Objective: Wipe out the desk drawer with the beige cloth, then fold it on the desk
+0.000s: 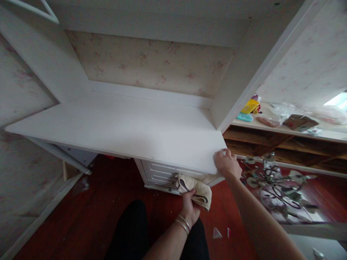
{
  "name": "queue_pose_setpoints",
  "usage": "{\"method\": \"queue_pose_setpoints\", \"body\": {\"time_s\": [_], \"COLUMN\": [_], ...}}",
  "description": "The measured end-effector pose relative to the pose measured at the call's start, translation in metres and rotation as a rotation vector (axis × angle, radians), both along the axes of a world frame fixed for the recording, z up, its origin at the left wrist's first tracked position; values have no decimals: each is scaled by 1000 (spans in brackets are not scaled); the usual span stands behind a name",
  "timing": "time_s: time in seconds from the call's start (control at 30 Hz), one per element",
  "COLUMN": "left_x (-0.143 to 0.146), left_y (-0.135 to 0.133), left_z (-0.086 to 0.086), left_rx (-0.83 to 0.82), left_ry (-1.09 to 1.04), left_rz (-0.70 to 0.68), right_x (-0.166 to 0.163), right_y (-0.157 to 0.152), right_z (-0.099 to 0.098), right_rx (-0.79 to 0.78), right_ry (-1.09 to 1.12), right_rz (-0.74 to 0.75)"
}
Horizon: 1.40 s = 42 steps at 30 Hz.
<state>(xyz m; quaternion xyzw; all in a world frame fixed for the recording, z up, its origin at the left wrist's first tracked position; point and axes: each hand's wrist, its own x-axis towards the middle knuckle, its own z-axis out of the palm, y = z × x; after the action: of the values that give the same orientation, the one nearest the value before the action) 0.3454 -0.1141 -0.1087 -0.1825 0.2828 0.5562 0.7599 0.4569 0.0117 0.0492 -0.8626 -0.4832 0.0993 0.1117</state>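
A folded beige cloth (202,191) is in my left hand (189,209), with the thumb on top and the other fingers mostly underneath. It is held just in front of the drawers (159,173) below the white desk (130,126), hiding part of their fronts. Whether the cloth touches them I cannot tell. My right hand (229,165) grips the desk's right front corner, its fingers curled on the top by the edge.
White side panels (252,72) rise from the desk. At right, a low shelf (271,126) bears bags and a box (300,122). A metal chandelier (279,191) lies on the red floor (108,216), where small plastic scraps (217,233) also lie. A white bar (48,12) juts in upper left.
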Motion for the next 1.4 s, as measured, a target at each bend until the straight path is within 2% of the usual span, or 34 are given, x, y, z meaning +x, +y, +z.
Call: {"method": "queue_pose_setpoints", "body": {"time_s": [0.2,0.37,0.5,0.73,0.9,1.03,1.2,1.4], "left_x": [-42,-94,-129,-153,-149,-131,-89,-34], "left_y": [8,16,20,22,17,14,8,4], "left_z": [-26,-26,-6,56,92,110,115,108], "left_rx": [-26,-41,-16,62,132,107,53,114], "left_ry": [116,229,281,308,273,208,99,-36], "left_rz": [122,274,363,445,435,409,278,111], "right_x": [-1,-3,-3,-5,-5,-2,0,0], "right_y": [-1,-1,-1,-3,-3,-1,1,1], "right_z": [1,4,5,9,9,4,-1,0], "right_rx": [2,-7,-23,-34,-35,-17,4,-5], "right_ry": [3,6,9,17,16,3,-12,-10], "right_rz": [-4,-4,-8,-9,-1,2,1,4]}}
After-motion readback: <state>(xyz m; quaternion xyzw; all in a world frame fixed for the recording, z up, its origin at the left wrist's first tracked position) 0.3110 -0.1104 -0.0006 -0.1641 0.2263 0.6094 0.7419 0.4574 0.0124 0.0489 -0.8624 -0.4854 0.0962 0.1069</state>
